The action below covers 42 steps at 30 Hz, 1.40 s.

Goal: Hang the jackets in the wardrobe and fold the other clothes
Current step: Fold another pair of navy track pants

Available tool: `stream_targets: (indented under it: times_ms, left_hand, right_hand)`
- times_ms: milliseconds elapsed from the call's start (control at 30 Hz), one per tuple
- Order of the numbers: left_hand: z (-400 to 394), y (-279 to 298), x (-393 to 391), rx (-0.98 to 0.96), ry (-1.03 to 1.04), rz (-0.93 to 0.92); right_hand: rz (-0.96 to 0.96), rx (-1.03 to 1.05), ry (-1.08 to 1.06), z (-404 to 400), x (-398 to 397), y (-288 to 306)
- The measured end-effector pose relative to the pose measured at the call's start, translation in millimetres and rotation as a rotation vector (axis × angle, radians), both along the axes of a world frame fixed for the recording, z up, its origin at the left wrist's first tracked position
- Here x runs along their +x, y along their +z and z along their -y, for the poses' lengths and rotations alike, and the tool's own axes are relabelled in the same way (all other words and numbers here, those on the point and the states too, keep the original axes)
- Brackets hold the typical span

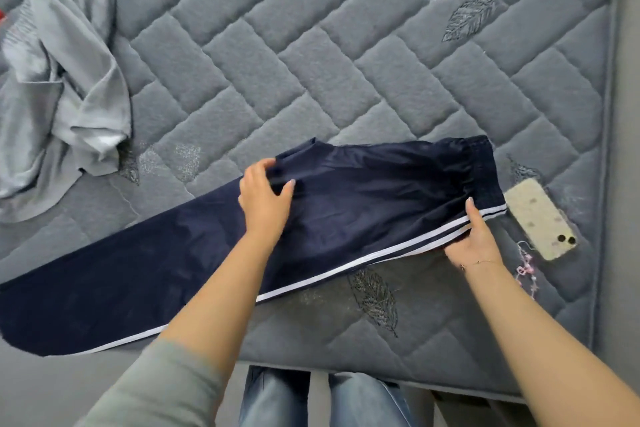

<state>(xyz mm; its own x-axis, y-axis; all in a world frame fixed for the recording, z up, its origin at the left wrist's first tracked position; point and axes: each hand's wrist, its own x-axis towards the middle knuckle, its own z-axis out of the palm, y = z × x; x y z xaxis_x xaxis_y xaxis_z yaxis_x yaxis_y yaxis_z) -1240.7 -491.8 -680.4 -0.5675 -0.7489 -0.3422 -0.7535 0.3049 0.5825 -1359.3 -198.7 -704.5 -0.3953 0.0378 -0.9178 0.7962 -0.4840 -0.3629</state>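
Note:
Navy track trousers (363,194) with white side stripes lie flat across the near part of the grey quilted mattress (311,45), waistband to the right, legs running off the left edge. My left hand (265,199) pinches the crotch area of the fabric between thumb and fingers. My right hand (472,236) grips the striped near edge close to the waistband, thumb on top. A crumpled light grey garment (65,80) lies at the far left of the mattress, apart from both hands.
A phone in a pale patterned case (540,218) lies on the mattress just right of the waistband, with a pink beaded charm (528,265) beside it. The mattress's near edge runs just in front of my legs; its right edge is close by.

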Motion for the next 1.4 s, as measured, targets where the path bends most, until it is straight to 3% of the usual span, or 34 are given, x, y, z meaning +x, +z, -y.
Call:
stream_targets:
  times_ms: [100, 167, 267, 400, 467, 533, 667, 800, 867, 933, 1000, 1033, 1100, 1200, 1400]
  left_hand:
    - [10.2, -18.9, -60.6, -0.101, -0.346, 0.174]
    - [16.9, -28.3, -83.9, -0.081, -0.460, 0.268]
    - [17.0, -29.1, -86.9, -0.050, -0.504, 0.222]
    - [-10.6, -21.4, -37.8, -0.132, -0.489, -0.081]
    - [-28.3, -26.1, -6.1, -0.108, -0.501, -0.078]
    - [-45.5, -34.7, 16.7, -0.012, -0.492, 0.026]
    - [-56.1, -33.9, 21.3, 0.268, -0.229, 0.005]
    - [-31.5, -19.1, 26.0, 1.047, 0.309, -0.183]
    - [-6.3, -13.7, 44.3, 1.334, 0.644, -0.339]
    - [17.4, -9.4, 68.8, 1.422, 0.770, -0.348]
    - [35.3, -10.5, 91.8, 1.405, 0.675, -0.298]
    - [40.2, -11.1, 100.2, 1.361, 0.606, -0.287]
    - [41.3, -11.4, 109.5, 1.189, 0.451, -0.233]
    - [32.6, -15.6, 113.3, 0.835, 0.301, -0.128]
    - [76.0, 11.4, 149.4, 0.775, 0.400, -0.422]
  right_hand:
    - [-0.030, -0.045, 0.052, -10.6, -20.5, -1.0]
    - [-0.033, -0.044, 0.110, -15.5, -29.4, -1.5]
    - [-0.021, -0.038, 0.184, -19.1, -38.1, 1.1]
    - [-0.122, 0.015, 0.172, -7.4, -35.2, 12.2]
    - [-0.265, 0.157, 0.135, 4.0, -24.1, 25.3]
    - [-0.480, 0.307, 0.238, 17.9, -6.7, 45.5]
    - [-0.788, 0.272, 0.564, 49.5, 34.8, 80.3]
    - [-1.119, 0.310, 1.043, 99.5, 80.7, 95.2]
    - [-1.163, 0.282, 1.286, 127.4, 105.7, 87.0]
    - [-1.088, 0.259, 1.641, 146.8, 125.6, 70.9]
    - [-0.953, 0.213, 1.908, 154.1, 135.7, 53.0]
    - [-0.902, 0.200, 1.898, 155.1, 135.3, 48.0]
    - [-0.948, 0.328, 1.671, 154.4, 128.5, 44.9]
    - [-1.110, 0.742, 1.478, 145.2, 108.3, 37.5]
    - [-1.001, 0.948, 1.857, 144.7, 99.5, 13.1]
